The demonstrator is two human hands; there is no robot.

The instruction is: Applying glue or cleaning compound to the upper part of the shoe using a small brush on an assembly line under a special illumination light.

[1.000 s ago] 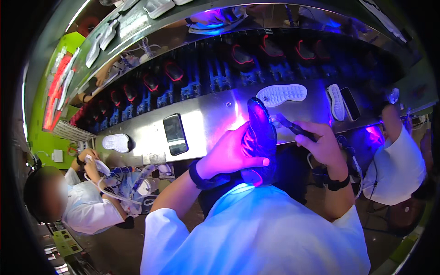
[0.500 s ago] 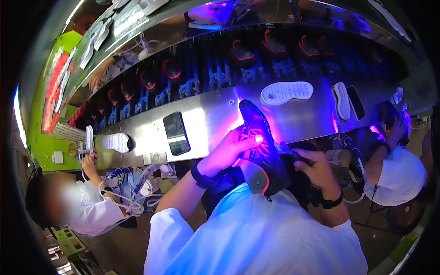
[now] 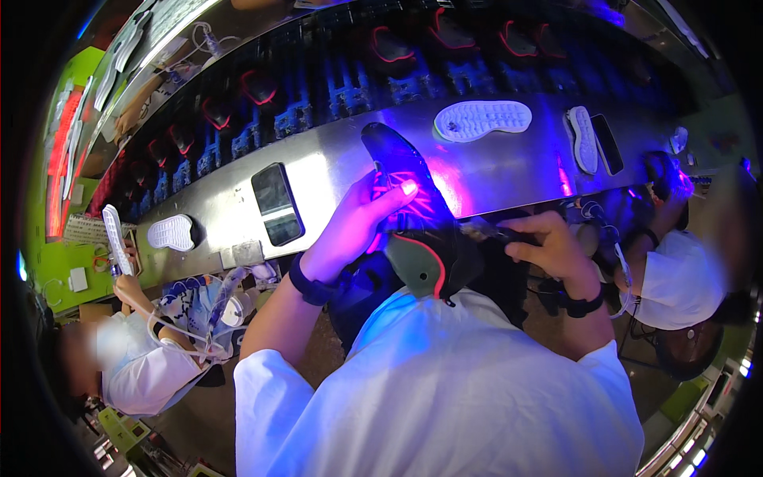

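Note:
My left hand [image 3: 354, 222] is closed round the side of a black shoe upper [image 3: 433, 207], its thumb lying across the laces area. The toe points away from me over the bench edge; the grey heel part with a red line is close to my shirt. Violet light falls on the upper and my fingers. To the right of the shoe, my right hand [image 3: 556, 250] grips a slim dark-handled tool [image 3: 518, 236]. The tool's tip is dim beside the shoe, and I cannot tell whether it touches it.
A white sole [image 3: 485, 121] lies on the metal bench [image 3: 350, 151] beyond the shoe. A phone [image 3: 278, 204] and another sole [image 3: 171, 233] are to the left, more at right. Behind runs a dark rack [image 3: 350, 95] with red-edged shoe uppers. People sit on both sides.
The view has shifted, so the bench sits higher and further left. My right hand with the tool has drawn away from the shoe's side. My left hand keeps its hold on the upper.

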